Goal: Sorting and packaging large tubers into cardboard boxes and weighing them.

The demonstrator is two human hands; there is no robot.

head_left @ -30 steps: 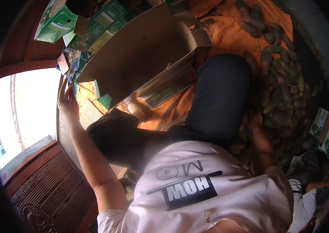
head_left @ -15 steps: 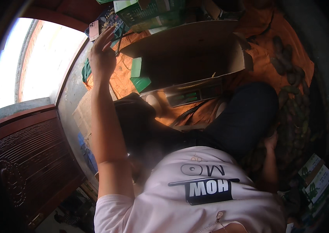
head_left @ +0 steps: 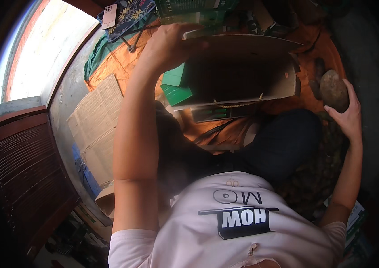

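Hands working apart, as I am seeing it. Left hand point(head_left: 167, 44), upper centre of frame, gripping top edge of cardboard box point(head_left: 243, 71), fingers curled over flap. Box lying open on orange cloth point(head_left: 113, 67), green packets point(head_left: 176, 87) sitting at its left side. Right hand point(head_left: 348, 111), at right edge, cupping round brown stone-like lump point(head_left: 334, 89), fingers wrapping its lower side. Phone point(head_left: 110, 15) and flowered pouch point(head_left: 131, 11) lying upper left. Flattened cardboard sheet point(head_left: 93, 125) lying at left, beside window.
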